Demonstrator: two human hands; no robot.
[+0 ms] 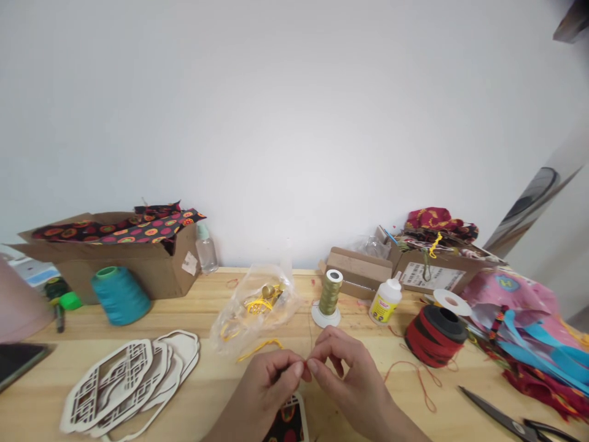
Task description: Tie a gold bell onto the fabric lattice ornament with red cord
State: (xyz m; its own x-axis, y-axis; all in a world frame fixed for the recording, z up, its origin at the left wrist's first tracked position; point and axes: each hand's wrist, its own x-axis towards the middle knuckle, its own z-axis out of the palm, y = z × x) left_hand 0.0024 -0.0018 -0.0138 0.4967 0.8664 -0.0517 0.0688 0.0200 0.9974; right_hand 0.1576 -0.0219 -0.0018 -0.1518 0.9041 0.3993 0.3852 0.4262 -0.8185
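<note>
My left hand [267, 383] and my right hand [347, 374] meet low in the middle of the wooden table [207, 368]. Both pinch something tiny and red between thumb and forefinger where the fingertips touch; I cannot make out what it is. Under my left hand lies a white cut-out frame backed with dark patterned fabric [289, 420]. An olive thread spool [330, 296] stands just beyond my hands. A clear plastic bag with gold pieces [255, 301] lies to its left, with a yellow loop of cord [257, 348] in front of it.
Stacked white lattice cut-outs [129, 380] lie at the left, near a teal thread cone [119, 294] and a cardboard box of patterned fabric [115, 245]. To the right are a glue bottle [385, 301], a red ribbon roll [435, 334], loose red thread [421, 380], scissors [506, 417] and blue and pink material [529, 325].
</note>
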